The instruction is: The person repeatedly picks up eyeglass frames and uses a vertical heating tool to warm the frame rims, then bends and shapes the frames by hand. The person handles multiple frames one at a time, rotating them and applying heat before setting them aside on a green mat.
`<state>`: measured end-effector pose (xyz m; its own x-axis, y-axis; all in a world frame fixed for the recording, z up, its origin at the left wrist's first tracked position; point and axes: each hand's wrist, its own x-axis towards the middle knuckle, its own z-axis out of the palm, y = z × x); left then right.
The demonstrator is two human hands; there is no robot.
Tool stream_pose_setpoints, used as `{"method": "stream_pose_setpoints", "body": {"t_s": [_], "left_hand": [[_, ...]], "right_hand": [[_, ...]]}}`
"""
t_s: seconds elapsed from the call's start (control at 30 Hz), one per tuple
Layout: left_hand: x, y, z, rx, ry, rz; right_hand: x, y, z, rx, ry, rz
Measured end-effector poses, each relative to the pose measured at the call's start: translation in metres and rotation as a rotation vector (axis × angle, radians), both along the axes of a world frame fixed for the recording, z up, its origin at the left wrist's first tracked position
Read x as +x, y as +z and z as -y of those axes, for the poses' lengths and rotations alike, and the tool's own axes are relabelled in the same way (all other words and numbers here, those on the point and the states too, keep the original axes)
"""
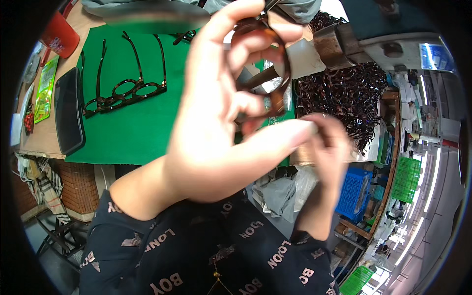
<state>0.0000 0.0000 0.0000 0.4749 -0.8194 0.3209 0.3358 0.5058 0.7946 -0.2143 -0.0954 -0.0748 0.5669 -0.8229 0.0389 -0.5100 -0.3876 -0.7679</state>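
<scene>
Green matting [132,132] is spread on the bench, where two finished glasses [125,91] are laid beside a phone [68,110]. One brown frame [268,64] is pinched in the left hand [221,113], raised close to the camera, and touched by the right hand [327,140], whose fingers are curled narrow. Many frames [344,93] are heaped in a wooden tray [393,105].

Two finished eyeglass frames [125,91] on green mat [132,132]; one frame in hand [265,73]; one phone [68,110]; one red cup [60,35]; two blue crates [355,191].

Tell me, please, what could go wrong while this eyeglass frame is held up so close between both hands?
The tortoiseshell frame is pinched only by the left hand fingers, so it might slip or twist. The right hand works blurred beside it and could jab a rim. A drop might land among the heaped frames.
</scene>
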Motion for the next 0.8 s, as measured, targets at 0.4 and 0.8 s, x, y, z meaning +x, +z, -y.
{"method": "stream_pose_setpoints", "body": {"t_s": [0.4, 0.8], "left_hand": [[0.007, -0.023, -0.033, -0.016, -0.166, -0.262], [0.031, -0.022, -0.046, 0.41, -0.792, -0.2]], "right_hand": [[-0.002, -0.037, 0.002, -0.182, 0.02, -0.093], [0.001, -0.036, 0.003, -0.156, 0.018, -0.049]]}}
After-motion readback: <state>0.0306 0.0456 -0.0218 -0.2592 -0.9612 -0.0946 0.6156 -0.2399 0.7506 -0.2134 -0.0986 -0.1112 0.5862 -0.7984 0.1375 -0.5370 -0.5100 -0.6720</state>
